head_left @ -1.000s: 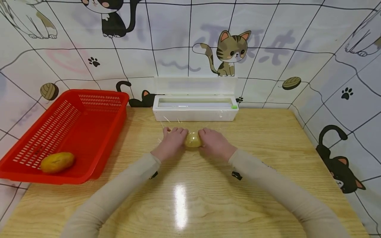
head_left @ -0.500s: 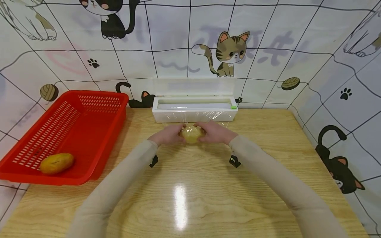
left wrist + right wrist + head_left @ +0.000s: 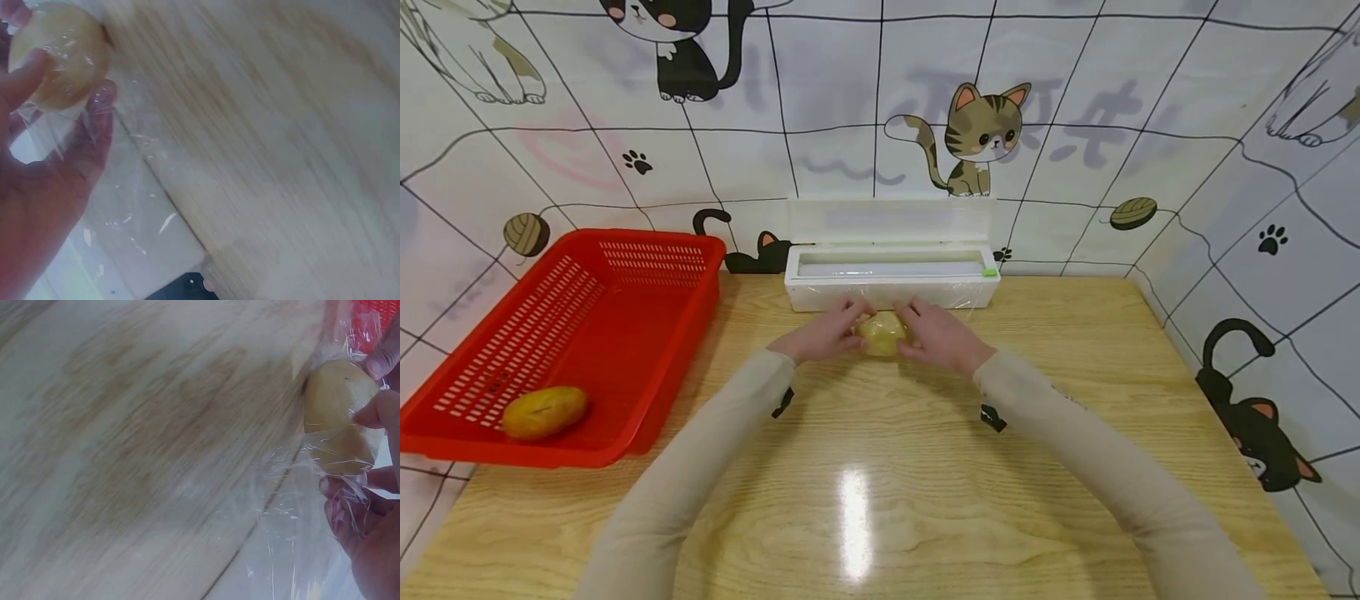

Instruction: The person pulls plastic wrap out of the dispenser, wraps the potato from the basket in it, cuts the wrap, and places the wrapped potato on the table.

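Observation:
A pale yellow potato (image 3: 882, 333) wrapped in clear cling film sits between my two hands, just in front of the white cling film box (image 3: 891, 293). My left hand (image 3: 829, 330) holds its left side, with fingers and thumb curled about it. On the opposite side my right hand (image 3: 943, 335) grips it the same way. Loose, creased cling film (image 3: 281, 487) hangs around the potato and over the right hand's fingers in the right wrist view. Film also covers the left fingers (image 3: 100, 125) in the left wrist view. The box lid (image 3: 891, 221) stands raised, showing the roll (image 3: 887, 269).
At the left, a red plastic basket (image 3: 625, 333) holds another potato (image 3: 545, 412). The wooden table (image 3: 850, 467) meets a cat-patterned sheet (image 3: 835, 100) behind the box and at the right. A green tab (image 3: 989, 272) sits on the box's right end.
The potato and both hands have moved a little toward the box. My fingers, earlier bunched at the film beside the potato, now reach round its sides. The basket has not moved.

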Demonstrator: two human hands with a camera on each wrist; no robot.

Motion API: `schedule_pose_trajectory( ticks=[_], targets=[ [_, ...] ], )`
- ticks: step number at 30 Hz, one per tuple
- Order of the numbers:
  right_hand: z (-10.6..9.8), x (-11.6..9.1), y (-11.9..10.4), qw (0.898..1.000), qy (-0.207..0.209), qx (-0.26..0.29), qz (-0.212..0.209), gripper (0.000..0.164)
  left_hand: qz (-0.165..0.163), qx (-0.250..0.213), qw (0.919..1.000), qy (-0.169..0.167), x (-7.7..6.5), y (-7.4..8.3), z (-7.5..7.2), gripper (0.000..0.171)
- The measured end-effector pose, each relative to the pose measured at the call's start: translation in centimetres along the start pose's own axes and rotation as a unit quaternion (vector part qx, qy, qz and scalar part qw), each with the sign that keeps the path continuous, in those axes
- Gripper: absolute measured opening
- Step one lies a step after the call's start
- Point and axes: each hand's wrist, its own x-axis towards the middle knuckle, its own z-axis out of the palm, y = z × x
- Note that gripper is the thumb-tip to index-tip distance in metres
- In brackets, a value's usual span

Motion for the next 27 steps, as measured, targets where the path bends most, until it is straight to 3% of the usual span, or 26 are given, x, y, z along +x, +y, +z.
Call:
schedule_pose_trajectory(
  ticks=[6,10,12,14,17,19,21,24,27],
  targets=[
    [-0.2,0.1,0.2,1.0,0.005,-0.012,-0.019,0.066,0.038,0.044,0.9983,0.006,0.1,-0.9,-0.5,0.05],
    [-0.2,0.4,0.3,1.0,-0.013,0.0,-0.012,0.079,0.06,0.017,0.998,-0.007,0.0,-0.9,-1.1,0.055],
    [0.0,0.5,0.3,1.0,-0.02,0.007,-0.002,0.08,0.055,-0.011,0.9983,-0.019,-0.1,-0.8,-1.4,0.059],
    [0.2,0.6,0.3,1.0,-0.025,0.003,0.005,0.079,0.033,-0.004,0.9993,-0.019,-0.3,-0.7,-1.6,0.061],
    [0.4,0.6,0.3,1.0,-0.025,-0.012,0.002,0.074,-0.009,0.081,0.9966,0.01,-0.6,-0.1,-1.9,0.058],
    [0.3,0.6,0.4,0.999,-0.026,-0.02,-0.005,0.072,-0.028,0.155,0.987,0.029,-0.7,0.5,-1.8,0.055],
    [0.2,0.5,0.5,0.999,-0.028,-0.03,-0.013,0.072,-0.025,0.218,0.975,0.036,-0.7,1.3,-1.4,0.056],
    [0.1,0.4,0.7,0.998,-0.032,-0.041,-0.025,0.073,-0.007,0.269,0.9627,0.03,-0.6,2.1,-0.4,0.065],
    [-0.1,0.5,0.9,0.998,-0.035,-0.045,-0.036,0.075,-0.016,0.296,0.9542,0.037,-0.5,2.2,0.8,0.074]
  ],
)
